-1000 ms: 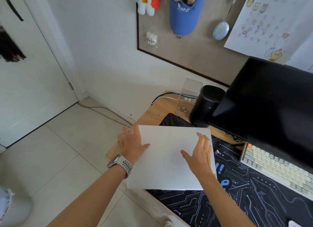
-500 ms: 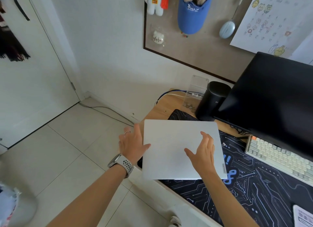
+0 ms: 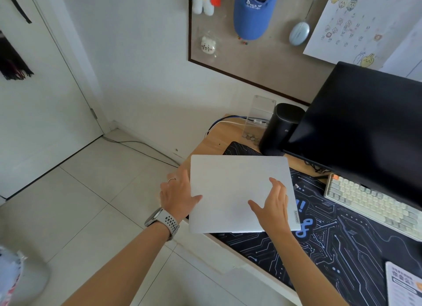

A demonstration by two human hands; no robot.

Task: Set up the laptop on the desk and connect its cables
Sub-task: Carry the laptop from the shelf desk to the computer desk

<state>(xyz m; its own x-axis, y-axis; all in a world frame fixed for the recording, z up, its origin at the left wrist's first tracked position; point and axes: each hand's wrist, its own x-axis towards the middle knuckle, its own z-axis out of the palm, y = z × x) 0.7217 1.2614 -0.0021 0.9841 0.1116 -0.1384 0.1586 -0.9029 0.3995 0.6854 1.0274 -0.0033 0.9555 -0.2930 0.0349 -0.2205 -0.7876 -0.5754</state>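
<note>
A closed white laptop (image 3: 230, 187) lies flat on the left end of the wooden desk (image 3: 219, 136), partly on a black circuit-print desk mat (image 3: 331, 241). Its left part juts past the desk's edge. My left hand (image 3: 179, 195) holds the laptop's left edge, thumb on the lid and fingers along the side. My right hand (image 3: 272, 208) rests on the lid near its right side with fingers spread and straight. White and blue cables (image 3: 225, 121) run over the desk's far left corner.
A black monitor (image 3: 365, 127) stands at the right with a white keyboard (image 3: 367, 205) under it. A black cylinder speaker (image 3: 282, 129) and a clear box with coins (image 3: 257, 120) stand behind the laptop. A leaflet (image 3: 404, 283) lies bottom right. Tiled floor lies left.
Both hands have slid the laptop to the right and further onto the desk mat. The lid has turned squarer to the desk edge.
</note>
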